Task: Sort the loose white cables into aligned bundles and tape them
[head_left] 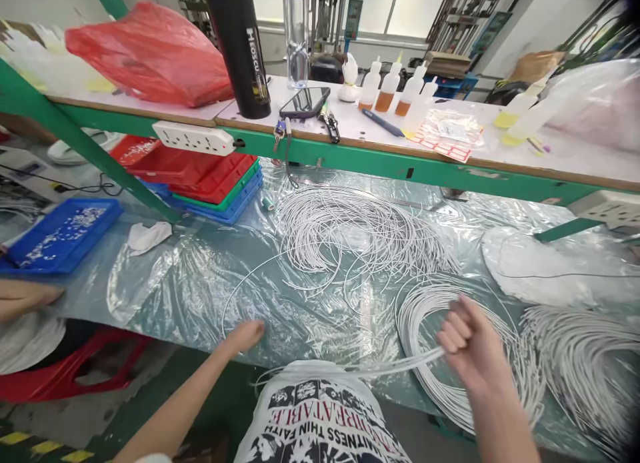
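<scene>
My right hand (467, 339) is closed around a few white cables (400, 365), which trail left across the front of my shirt. Beneath that hand lies a coil of white cable (417, 316). My left hand (245, 336) is closed at the table's front edge, its fingertips turned away from view. One thin white cable (237, 289) curves from the large loose pile of white cables (320, 229) down to my left wrist and passes out of sight there. Whether the left fingers hold it is hidden.
Another cable bundle (575, 343) lies at the right. Stacked red, green and blue trays (215, 183) stand at the back left, near a blue tray (100, 216) with small white pieces. The shelf (345, 129) holds bottles and a phone. Someone's arm (25, 299) rests at far left.
</scene>
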`<state>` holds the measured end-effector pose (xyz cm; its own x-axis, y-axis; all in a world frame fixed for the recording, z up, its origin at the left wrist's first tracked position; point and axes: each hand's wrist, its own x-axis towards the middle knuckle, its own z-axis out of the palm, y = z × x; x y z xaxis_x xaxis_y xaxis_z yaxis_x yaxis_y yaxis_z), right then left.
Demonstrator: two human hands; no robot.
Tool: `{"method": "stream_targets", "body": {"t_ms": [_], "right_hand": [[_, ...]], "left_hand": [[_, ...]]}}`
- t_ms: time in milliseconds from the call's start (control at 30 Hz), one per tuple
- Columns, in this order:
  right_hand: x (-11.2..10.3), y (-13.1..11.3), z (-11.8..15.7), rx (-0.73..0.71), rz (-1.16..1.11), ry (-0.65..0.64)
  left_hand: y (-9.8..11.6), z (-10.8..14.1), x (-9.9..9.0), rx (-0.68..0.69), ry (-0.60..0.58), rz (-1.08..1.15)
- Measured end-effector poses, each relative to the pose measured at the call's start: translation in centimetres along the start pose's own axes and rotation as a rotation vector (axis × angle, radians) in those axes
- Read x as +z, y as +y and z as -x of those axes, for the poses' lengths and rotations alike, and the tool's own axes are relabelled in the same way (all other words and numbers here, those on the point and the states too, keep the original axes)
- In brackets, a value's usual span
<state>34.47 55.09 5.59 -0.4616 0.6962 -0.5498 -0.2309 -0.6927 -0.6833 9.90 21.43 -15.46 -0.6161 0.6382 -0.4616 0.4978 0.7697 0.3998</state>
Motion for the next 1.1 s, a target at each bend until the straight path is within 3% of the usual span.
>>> {"method": "stream_targets", "body": {"t_ms": [100, 167, 233, 333, 467, 567, 667, 767, 867, 967, 1100], "right_hand": [[0.8, 4.4, -0.7, 0.059, 0.074, -0.116], [0.7, 6.0, -0.7, 0.072, 0.109, -0.173], [0.1, 6.6, -0.3, 0.074, 0.115, -0.186], [-1.3, 6.5, 0.3, 0.057, 0.117, -0.156], [-2.2, 6.6, 0.6, 0.059, 0.132, -0.157], [-0.6, 7.4, 0.1, 0.031, 0.223, -0.215], [2.5, 9.1, -1.1, -0.054, 0.518, -0.353], [5.3, 11.5, -2.4, -0.208, 0.82, -0.641], [6.6, 13.4, -2.7, -0.373, 0.988, -0.866], [6.6, 14.3, -2.1, -0.469, 1.116, -0.904], [6.3, 14.3, -0.5, -0.377, 1.046, -0.848]], "left_hand": [[2.9, -7.1, -0.2, 0.083, 0.049, -0.048], [4.9, -10.5, 0.0, 0.117, 0.084, -0.092], [6.7, -12.4, 0.5, 0.144, 0.086, -0.135], [8.8, -12.8, 1.1, 0.207, 0.041, -0.18], [10.7, -10.3, 0.9, 0.303, -0.056, -0.198], [12.1, -6.9, -1.0, 0.367, -0.078, -0.185], [13.9, -3.1, -4.5, 0.431, -0.024, -0.142], [15.5, 0.1, -8.9, 0.51, 0.071, -0.039], [16.2, 2.5, -12.5, 0.565, 0.103, 0.058], [15.9, 4.2, -14.6, 0.561, 0.091, 0.17], [15.4, 4.9, -14.6, 0.423, 0.123, 0.522]]}}
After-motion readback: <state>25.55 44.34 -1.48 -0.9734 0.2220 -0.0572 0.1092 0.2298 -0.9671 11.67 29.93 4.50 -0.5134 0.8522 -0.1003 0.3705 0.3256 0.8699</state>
